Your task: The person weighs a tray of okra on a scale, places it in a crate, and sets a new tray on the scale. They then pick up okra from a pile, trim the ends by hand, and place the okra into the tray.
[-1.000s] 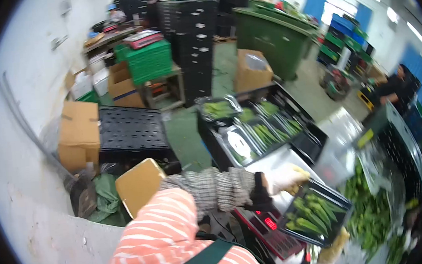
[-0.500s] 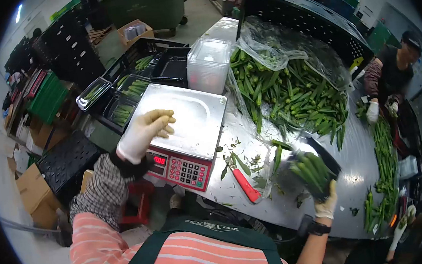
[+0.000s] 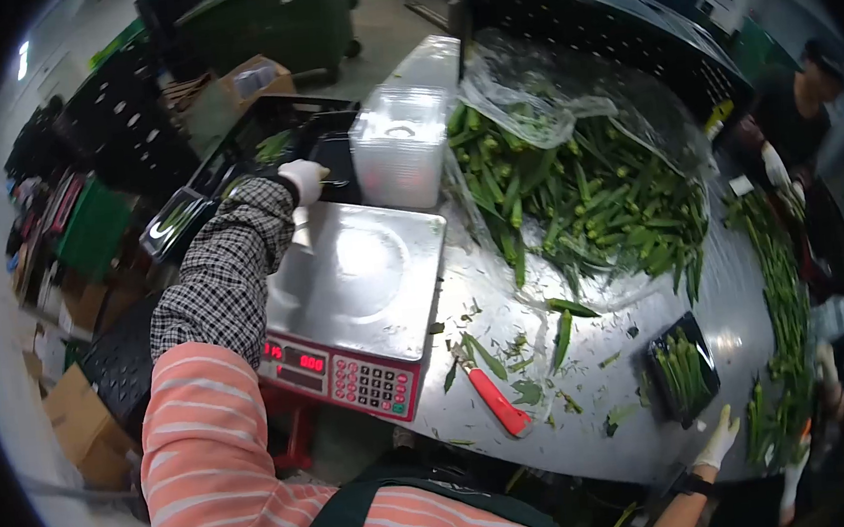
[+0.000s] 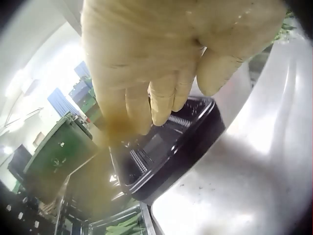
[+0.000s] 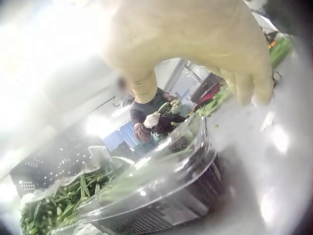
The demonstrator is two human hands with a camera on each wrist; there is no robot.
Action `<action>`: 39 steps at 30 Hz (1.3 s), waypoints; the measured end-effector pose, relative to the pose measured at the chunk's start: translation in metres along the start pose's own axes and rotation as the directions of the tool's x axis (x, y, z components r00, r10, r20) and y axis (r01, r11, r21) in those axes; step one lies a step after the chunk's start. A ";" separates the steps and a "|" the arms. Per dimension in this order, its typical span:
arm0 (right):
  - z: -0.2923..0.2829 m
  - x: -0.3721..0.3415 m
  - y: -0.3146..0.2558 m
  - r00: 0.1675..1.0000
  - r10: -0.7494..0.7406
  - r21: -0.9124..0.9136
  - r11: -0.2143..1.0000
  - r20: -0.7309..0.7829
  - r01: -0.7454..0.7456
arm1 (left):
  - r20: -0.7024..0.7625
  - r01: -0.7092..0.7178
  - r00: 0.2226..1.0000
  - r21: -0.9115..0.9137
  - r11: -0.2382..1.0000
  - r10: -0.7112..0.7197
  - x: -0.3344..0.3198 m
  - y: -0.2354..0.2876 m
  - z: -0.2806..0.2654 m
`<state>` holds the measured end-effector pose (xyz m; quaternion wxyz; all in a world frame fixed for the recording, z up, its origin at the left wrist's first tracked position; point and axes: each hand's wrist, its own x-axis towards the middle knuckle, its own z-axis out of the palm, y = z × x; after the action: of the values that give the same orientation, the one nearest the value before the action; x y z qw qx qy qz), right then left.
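Note:
My gloved left hand (image 3: 306, 180) reaches past the scale (image 3: 362, 269) to the black plastic trays (image 3: 337, 160). In the left wrist view its fingers stretch down over the hollow of an empty black tray (image 4: 200, 139), overlapping its rim. At the right of the metal table lies a black tray of okra (image 3: 684, 371) under a clear lid. My gloved right hand (image 3: 721, 440) hovers beside that pack, fingers loose and holding nothing. The right wrist view shows the clear-lidded pack (image 5: 190, 200) below the hand, with a gap between them.
Clear plastic lids (image 3: 398, 155) stand stacked behind the scale. A heap of okra (image 3: 587, 199) spills from a tipped black crate (image 3: 602, 22). A red-handled knife (image 3: 497, 397) lies among trimmings. Another person (image 3: 796, 115) works at the right. One filled pack (image 3: 175, 221) sits at the left.
My right hand has set the okra pack down at the table's right and let go. My left hand has moved from over the scale to the black trays. The head view has swung right.

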<state>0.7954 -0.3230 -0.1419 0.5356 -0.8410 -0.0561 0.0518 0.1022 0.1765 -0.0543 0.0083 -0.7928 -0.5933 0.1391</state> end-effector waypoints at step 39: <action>0.445 -0.214 -0.452 -0.129 -0.846 0.856 0.510 0.517 0.085 | -0.438 -0.270 0.899 -0.542 0.796 0.006 -0.303 0.159 -0.055</action>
<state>0.5004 0.2331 0.0866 0.5505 -0.2805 -0.6922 0.3729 0.1860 -0.1479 0.0346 -0.1231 -0.8087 -0.5300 -0.2235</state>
